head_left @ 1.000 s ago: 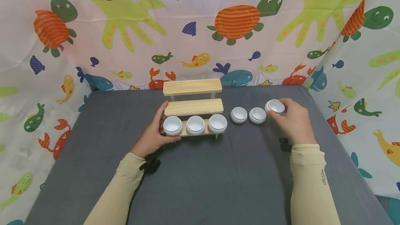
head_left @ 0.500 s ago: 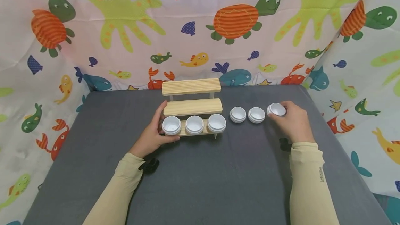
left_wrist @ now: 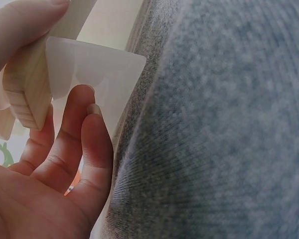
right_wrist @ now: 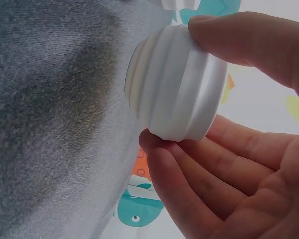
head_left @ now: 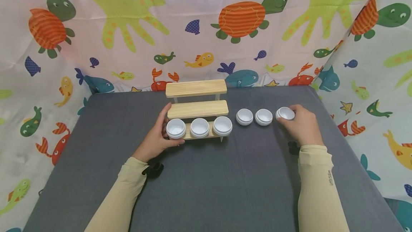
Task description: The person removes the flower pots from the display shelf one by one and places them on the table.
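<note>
nearest, a left sleeve (head_left: 119, 192) and a right sleeve (head_left: 320, 189), both beige, reach in over the grey counter (head_left: 225, 189). just past them the left hand (head_left: 154, 139) is where it was a second ago, clasped on the left end of a three-tier wooden stand (head_left: 197, 109): thumb along the front, fingers behind, two of them against a translucent leg (left_wrist: 94, 74). the three cups in a line on the front tier (head_left: 188, 131) have not shifted on it either.

the change is on the right. over the last second the right hand (head_left: 302, 126) brings its white ribbed cup (head_left: 284, 113) a little to the right and nearer the person, away from the neighbouring loose cup (head_left: 263, 117), so a narrow gap shows between them. that looks like lining it up as third in the row, after the far-left loose cup (head_left: 244, 116); the placing seems close to done, though i cannot tell whether its base touches the counter. the right hand comes in from the cup's right side, clamped on it, thumb and fingers pinching opposite sides, mouth facing up.

beyond, the middle and top tiers rise bare, and a sea-animal curtain (head_left: 193, 6) hangs behind.
</note>
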Motion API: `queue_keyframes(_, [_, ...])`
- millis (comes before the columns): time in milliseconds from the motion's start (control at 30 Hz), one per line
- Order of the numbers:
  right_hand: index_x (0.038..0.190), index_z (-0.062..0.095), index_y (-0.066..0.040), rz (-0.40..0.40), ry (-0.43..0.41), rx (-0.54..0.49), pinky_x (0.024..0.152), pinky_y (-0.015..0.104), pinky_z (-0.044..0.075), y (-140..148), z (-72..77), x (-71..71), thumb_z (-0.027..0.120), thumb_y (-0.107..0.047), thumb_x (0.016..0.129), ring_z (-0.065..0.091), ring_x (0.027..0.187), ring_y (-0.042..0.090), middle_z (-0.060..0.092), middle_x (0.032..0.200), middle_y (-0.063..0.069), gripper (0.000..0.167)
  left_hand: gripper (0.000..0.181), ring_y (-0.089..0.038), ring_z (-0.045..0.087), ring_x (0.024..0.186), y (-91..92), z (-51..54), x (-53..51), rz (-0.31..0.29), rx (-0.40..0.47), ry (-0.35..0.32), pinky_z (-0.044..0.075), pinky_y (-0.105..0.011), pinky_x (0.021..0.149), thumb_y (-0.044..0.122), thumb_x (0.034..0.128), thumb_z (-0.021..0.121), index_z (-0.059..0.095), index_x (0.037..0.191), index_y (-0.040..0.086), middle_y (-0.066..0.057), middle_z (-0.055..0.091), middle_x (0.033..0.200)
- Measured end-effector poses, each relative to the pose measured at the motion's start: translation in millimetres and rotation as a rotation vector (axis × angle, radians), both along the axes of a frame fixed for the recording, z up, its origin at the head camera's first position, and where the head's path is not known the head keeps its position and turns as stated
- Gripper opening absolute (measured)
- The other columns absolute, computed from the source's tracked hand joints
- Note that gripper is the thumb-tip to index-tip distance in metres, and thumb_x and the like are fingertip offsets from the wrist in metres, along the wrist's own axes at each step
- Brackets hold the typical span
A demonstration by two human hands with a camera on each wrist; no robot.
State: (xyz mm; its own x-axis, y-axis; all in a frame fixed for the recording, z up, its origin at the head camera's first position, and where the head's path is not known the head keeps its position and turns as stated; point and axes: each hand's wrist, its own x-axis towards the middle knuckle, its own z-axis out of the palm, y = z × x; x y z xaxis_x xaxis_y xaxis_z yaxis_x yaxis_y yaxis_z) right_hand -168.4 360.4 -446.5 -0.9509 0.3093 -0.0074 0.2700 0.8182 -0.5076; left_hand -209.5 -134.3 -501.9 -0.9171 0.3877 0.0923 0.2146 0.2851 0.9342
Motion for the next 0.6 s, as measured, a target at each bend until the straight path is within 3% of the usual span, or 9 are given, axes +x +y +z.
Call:
queue_keyframes(233, [0.141,0.057,0.007,0.004,-0.013,0.007,0.097,0.065,0.053,-0.3,-4.4,-3.4,0.077,-0.040,0.097,0.064,0.112,0.045,0.067,0.130,0.031,0.067,0.137,-0.025,0.055,0.111,-0.5,2.1,1.3,0.008,-0.021,-0.005,0.051,-0.024,0.087,0.017,0.0747,0.102,0.011,0.168,0.058,-0.007,0.051,0.128])
queue_keyframes(600, [0.142,0.056,0.008,0.018,-0.028,0.008,0.095,0.065,0.054,0.6,-8.1,-4.0,0.076,-0.041,0.098,0.064,0.111,0.045,0.067,0.129,0.032,0.069,0.137,-0.025,0.056,0.107,-0.2,5.5,2.0,0.003,-0.016,0.004,0.050,-0.024,0.085,0.016,0.0755,0.102,0.011,0.172,0.048,-0.007,0.051,0.125])
